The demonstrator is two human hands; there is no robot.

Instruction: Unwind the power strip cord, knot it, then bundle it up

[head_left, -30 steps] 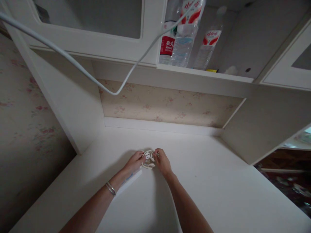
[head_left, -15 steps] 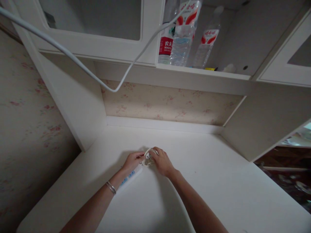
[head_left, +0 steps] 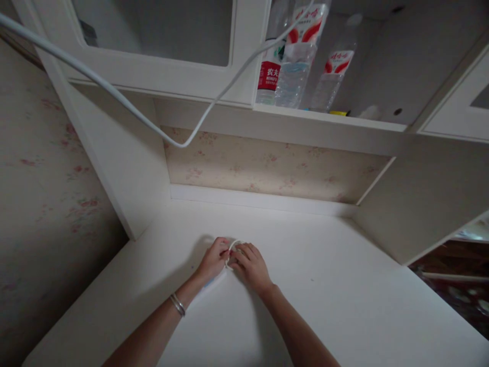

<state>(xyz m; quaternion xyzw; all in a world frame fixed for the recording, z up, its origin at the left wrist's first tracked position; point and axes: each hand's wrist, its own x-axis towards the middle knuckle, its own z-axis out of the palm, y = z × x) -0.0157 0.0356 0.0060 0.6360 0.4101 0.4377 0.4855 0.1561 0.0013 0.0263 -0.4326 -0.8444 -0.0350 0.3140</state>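
Over the white desktop [head_left: 290, 306], my left hand [head_left: 214, 260] is closed at the left side of a looped white cord [head_left: 237, 241], its thumb and fingers pinched together. My right hand [head_left: 252, 266] curls its fingers around the right side of the same loop. The two hands' fingertips nearly meet, and a small reddish spot shows between them, too small to make out. Beneath my left hand and wrist lies a white power strip [head_left: 217, 279] with blue socket faces, mostly hidden. Two silver bangles [head_left: 178, 305] ring my left wrist.
A thick white cable [head_left: 126, 104] hangs across the upper left, close to the camera. Above, a cabinet shelf [head_left: 328, 118] holds several plastic bottles [head_left: 292, 76]. White side panels [head_left: 114, 153] bound the desk left and right, with flowered wallpaper [head_left: 267, 160] behind.
Both hands have drawn closer together around the cord. My left hand has turned and now covers more of the power strip. The view has shifted slightly.
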